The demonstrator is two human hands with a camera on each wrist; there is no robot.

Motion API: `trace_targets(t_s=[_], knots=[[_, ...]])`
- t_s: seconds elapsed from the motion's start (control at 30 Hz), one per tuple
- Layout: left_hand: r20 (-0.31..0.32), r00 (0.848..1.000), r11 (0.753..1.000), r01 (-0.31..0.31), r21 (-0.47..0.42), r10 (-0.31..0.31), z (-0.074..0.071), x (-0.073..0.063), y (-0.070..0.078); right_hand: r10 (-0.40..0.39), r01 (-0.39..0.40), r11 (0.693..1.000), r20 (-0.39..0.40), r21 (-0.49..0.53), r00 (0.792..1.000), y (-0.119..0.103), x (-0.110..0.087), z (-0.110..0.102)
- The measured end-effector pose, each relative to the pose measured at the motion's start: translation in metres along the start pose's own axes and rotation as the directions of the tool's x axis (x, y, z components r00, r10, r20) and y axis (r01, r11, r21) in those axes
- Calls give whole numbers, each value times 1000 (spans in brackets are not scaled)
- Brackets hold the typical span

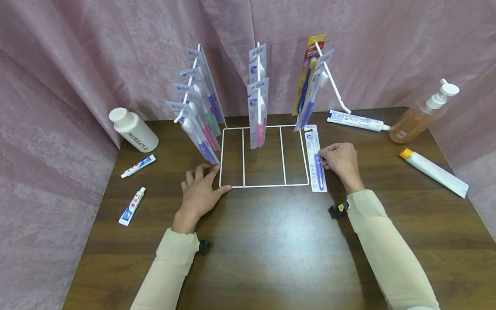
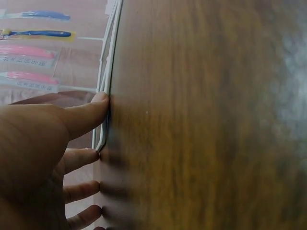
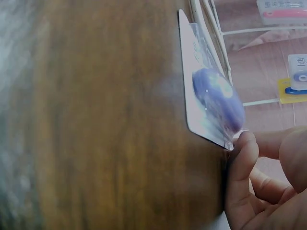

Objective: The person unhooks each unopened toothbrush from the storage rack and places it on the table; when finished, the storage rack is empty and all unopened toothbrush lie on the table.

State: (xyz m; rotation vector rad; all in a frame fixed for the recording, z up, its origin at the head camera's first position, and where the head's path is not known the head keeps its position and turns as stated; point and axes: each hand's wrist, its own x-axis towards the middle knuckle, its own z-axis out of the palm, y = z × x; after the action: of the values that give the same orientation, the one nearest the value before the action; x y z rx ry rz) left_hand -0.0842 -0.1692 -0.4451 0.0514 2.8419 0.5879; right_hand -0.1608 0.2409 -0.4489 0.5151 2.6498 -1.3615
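Observation:
A white wire display rack (image 1: 265,186) stands on the table, with packaged toothbrushes hanging from its three arms. My left hand (image 1: 199,196) rests at its front left corner, fingers spread. In the left wrist view the thumb (image 2: 100,98) touches the base wire. A purple packaged toothbrush (image 1: 319,171) lies on the table just right of the rack. My right hand (image 1: 342,160) pinches the right edge of its package between thumb and forefinger, other fingers curled. The right wrist view shows the purple handle (image 3: 219,98) under clear plastic, beside the fingertips.
Left of the rack stand a white bottle (image 1: 133,129) and two small toothpaste tubes (image 1: 138,166). On the right are a blue-white toothpaste tube (image 1: 357,121), an amber pump bottle (image 1: 416,116) and a yellow-capped tube (image 1: 435,173). A pink curtain (image 1: 155,51) hangs behind.

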Motion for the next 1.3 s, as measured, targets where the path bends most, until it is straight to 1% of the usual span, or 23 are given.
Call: trace_targets(t_s=[0.07,0.13,0.2,0.3,0.37,0.4,0.47,0.5,0.53,0.57,0.63,0.73,0.8,0.83,0.9,0.93,1.0,1.03,1.13,1.23,1.3], knots=[[-3,1000,1000,-5,-1,5,-1,0,1,1,-1,1000,-3,-1,1000,4,4,0],[-5,1000,1000,-9,0,9,-1,0,1,-5,5,1000,4,3,1000,12,13,1],[-8,1000,1000,-9,-2,9,-1,-1,1,-9,9,1000,5,1,1000,12,12,1],[-15,1000,1000,-13,-7,13,0,-2,2,-23,23,1000,-7,1,1000,6,5,-1],[-18,1000,1000,-16,-21,16,2,-2,2,-20,20,1000,-43,13,999,-1,-6,-3],[-19,1000,1000,-20,-22,19,3,-2,2,-28,30,999,-66,37,997,-3,-7,-4],[-19,1000,999,-22,-24,22,4,-2,1,-73,87,989,-112,118,991,-8,-8,-6],[-19,1000,999,-21,-26,20,4,-2,1,-108,130,977,-134,171,985,-12,-7,-8],[-17,1000,999,-19,-29,19,4,-2,1,-147,181,957,-157,227,977,-16,-6,-9],[-14,1000,999,-17,-28,17,4,-2,0,-193,238,928,-175,288,965,-22,-5,-10],[-7,1000,1000,-13,-24,12,3,-2,0,-277,335,848,-194,410,941,-36,-2,-13],[-1,1000,1000,-11,-23,11,0,-3,1,-369,426,726,-218,539,904,-59,0,-18],[-1,1000,1000,-12,-25,12,-1,-3,2,-413,462,663,-226,589,882,-73,-1,-21],[-3,1000,1000,-11,-27,11,-1,-3,2,-431,477,638,-233,604,872,-79,0,-21],[-6,1000,999,-12,-30,12,-1,-4,2,-458,502,610,-244,613,855,-89,1,-21],[-9,1000,999,-13,-32,13,-1,-4,3,-464,508,602,-248,616,850,-93,1,-21],[-14,1000,999,-16,-35,15,-1,-5,3,-461,508,594,-253,624,850,-99,0,-21],[-16,1000,999,-17,-35,16,-1,-5,3,-459,511,595,-259,620,850,-101,0,-20],[-18,1000,999,-17,-30,17,-1,-5,3,-451,507,583,-265,635,852,-104,0,-19],[-12,1000,1000,-16,-24,16,-1,-4,2,-458,516,574,-273,636,846,-104,0,-17],[-10,1000,1000,-16,-21,16,-1,-4,1,-464,522,573,-275,632,842,-104,1,-16]])
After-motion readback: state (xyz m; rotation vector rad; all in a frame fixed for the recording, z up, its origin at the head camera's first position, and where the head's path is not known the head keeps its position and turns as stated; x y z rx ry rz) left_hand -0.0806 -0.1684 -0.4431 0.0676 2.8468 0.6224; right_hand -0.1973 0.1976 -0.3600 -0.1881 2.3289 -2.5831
